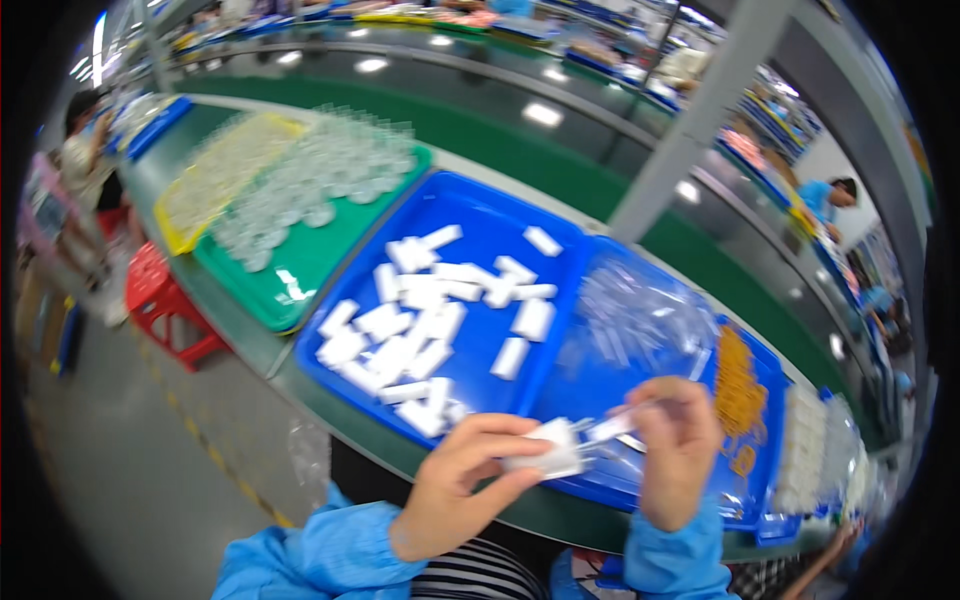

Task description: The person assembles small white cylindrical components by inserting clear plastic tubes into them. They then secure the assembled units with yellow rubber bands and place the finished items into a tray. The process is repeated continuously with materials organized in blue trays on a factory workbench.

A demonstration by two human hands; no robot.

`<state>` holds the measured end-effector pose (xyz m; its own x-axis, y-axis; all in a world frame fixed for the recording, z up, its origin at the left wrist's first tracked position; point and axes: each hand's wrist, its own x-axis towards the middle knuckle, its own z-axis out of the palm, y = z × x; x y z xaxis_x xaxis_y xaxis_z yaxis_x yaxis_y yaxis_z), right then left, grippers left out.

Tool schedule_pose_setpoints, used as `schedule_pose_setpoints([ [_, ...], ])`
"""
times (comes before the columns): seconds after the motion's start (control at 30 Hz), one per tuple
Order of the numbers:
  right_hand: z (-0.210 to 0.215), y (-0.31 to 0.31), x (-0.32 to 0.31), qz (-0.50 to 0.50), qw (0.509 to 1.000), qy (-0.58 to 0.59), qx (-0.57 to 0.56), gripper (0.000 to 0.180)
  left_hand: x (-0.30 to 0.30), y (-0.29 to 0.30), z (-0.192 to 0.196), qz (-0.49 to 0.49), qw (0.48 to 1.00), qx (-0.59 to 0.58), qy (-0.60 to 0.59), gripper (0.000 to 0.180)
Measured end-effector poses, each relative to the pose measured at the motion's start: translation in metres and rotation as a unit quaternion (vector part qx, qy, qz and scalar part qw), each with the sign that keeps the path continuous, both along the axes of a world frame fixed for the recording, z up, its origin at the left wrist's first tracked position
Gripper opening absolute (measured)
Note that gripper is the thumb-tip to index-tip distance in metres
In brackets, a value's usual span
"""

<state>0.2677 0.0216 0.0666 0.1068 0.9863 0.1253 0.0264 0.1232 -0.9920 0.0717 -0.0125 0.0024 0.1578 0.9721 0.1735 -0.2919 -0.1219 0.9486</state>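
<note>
One white block (548, 450) sits pinched in the left hand (462, 488); the right hand (680, 452) pinches a pale piece (608, 430). Joining seems underway; the next move needs steady alignment.

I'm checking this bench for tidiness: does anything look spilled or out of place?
No clear spill shows. Some clear plastic beyond the near edge of the bench, left of the left hand, looks stray; whether it hangs or lies is unclear.
</note>
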Motion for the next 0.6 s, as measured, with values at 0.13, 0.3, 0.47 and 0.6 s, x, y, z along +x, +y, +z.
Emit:
schedule_pose_setpoints([
  [0.13,-0.007,-0.01,0.019,0.043,0.999,0.013,-0.004,0.024,0.021,0.001,0.003,-0.006,1.0,-0.015,-0.017,0.027],
  [0.3,-0.011,-0.016,0.02,0.008,0.996,0.08,0.029,0.023,0.019,-0.002,0.001,0.011,1.0,0.0,-0.006,0.028],
  [0.47,-0.01,-0.02,0.02,0.044,0.999,0.027,-0.004,0.025,0.019,-0.003,0.002,0.013,1.0,-0.002,0.009,0.027],
  [0.6,-0.015,-0.02,0.021,0.082,0.997,0.015,0.008,0.029,0.023,-0.003,0.0,0.032,0.999,0.004,0.015,0.027],
])
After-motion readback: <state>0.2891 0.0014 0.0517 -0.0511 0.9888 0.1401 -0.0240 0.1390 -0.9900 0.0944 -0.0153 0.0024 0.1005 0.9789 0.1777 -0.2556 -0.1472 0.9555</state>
